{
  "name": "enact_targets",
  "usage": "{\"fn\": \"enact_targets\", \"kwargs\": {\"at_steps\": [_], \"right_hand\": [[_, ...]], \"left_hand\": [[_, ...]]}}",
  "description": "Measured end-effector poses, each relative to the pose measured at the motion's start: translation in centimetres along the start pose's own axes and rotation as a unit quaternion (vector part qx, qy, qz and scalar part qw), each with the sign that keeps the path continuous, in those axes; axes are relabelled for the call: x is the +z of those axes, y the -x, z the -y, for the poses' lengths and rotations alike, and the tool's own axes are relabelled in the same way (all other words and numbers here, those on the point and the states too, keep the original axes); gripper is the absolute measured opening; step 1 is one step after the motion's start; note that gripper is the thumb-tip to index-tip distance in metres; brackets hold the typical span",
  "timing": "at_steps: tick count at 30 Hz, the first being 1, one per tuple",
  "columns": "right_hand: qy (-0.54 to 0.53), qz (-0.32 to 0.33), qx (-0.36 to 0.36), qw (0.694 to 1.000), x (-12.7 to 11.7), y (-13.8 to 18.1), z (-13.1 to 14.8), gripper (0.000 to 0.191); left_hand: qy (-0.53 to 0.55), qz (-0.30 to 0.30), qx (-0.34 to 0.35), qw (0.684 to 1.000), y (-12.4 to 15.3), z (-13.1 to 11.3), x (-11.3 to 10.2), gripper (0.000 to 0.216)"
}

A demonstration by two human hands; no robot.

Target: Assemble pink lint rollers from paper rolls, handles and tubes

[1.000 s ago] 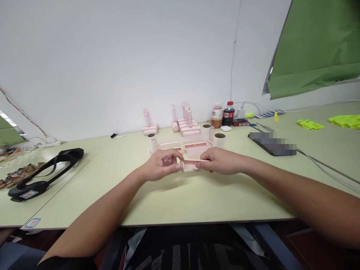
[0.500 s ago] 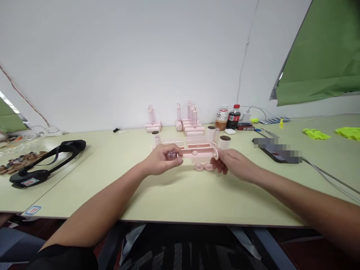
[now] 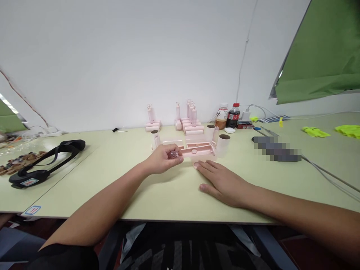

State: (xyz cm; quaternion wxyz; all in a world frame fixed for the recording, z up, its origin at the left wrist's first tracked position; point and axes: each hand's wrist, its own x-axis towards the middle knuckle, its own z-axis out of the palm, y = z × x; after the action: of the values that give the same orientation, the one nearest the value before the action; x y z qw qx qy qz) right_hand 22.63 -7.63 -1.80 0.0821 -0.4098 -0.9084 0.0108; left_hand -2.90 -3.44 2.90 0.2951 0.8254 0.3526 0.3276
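Observation:
My left hand (image 3: 164, 159) is closed around the left end of a pink trough-shaped casing (image 3: 203, 150), holding it above the table. A clear, rounded piece (image 3: 173, 154) shows between its fingers. My right hand (image 3: 222, 182) lies low and flat over the table with fingers stretched out. Its fingertips cover the place of the small pink discs; only a pinkish edge (image 3: 195, 164) peeks out by the index finger. Behind the held casing are more pink casing parts (image 3: 194, 144) and upright white rolls with brown cores (image 3: 224, 144), (image 3: 155, 138).
Finished-looking pink lint rollers (image 3: 194, 123) stand along the wall. Two drink bottles (image 3: 233, 117), (image 3: 221, 117) are at the back right. A partly blurred-out dark device (image 3: 277, 150) lies at right, and a black headset-like frame (image 3: 47, 165) at left.
My right hand has let go of the casing's right end and moved down and toward me, flattening over the pink discs. My left hand still holds the casing in about the same place.

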Motion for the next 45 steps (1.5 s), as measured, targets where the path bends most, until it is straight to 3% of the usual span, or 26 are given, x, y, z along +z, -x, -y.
{"fn": "enact_targets", "kwargs": {"at_steps": [5, 10, 16, 24, 30, 45], "right_hand": [[-0.04, 0.095, 0.037, 0.994, -0.6, 0.6, 1.2, 0.085], [-0.068, 0.149, 0.023, 0.986, -1.0, 2.5, 2.3, 0.093], [-0.066, 0.114, -0.01, 0.991, 0.5, 4.4, 2.9, 0.097], [-0.056, 0.104, 0.02, 0.993, 0.8, 3.7, 3.4, 0.104], [-0.071, 0.11, 0.048, 0.99, 0.0, 2.1, 2.1, 0.095], [-0.082, 0.116, 0.057, 0.988, -0.8, 0.6, 0.2, 0.083]], "left_hand": [[-0.072, 0.027, -0.003, 0.997, -0.1, -0.1, 0.9, 0.017], [-0.145, 0.063, -0.006, 0.987, -0.1, 0.0, 2.1, 0.016], [-0.215, 0.124, -0.024, 0.968, -0.5, 0.1, 3.3, 0.022], [-0.221, 0.179, 0.018, 0.959, -0.7, -0.6, 3.9, 0.011], [-0.2, 0.176, 0.06, 0.962, -1.1, -0.9, 4.3, 0.009], [-0.226, 0.149, 0.088, 0.959, -1.6, 0.5, 3.8, 0.036]]}}
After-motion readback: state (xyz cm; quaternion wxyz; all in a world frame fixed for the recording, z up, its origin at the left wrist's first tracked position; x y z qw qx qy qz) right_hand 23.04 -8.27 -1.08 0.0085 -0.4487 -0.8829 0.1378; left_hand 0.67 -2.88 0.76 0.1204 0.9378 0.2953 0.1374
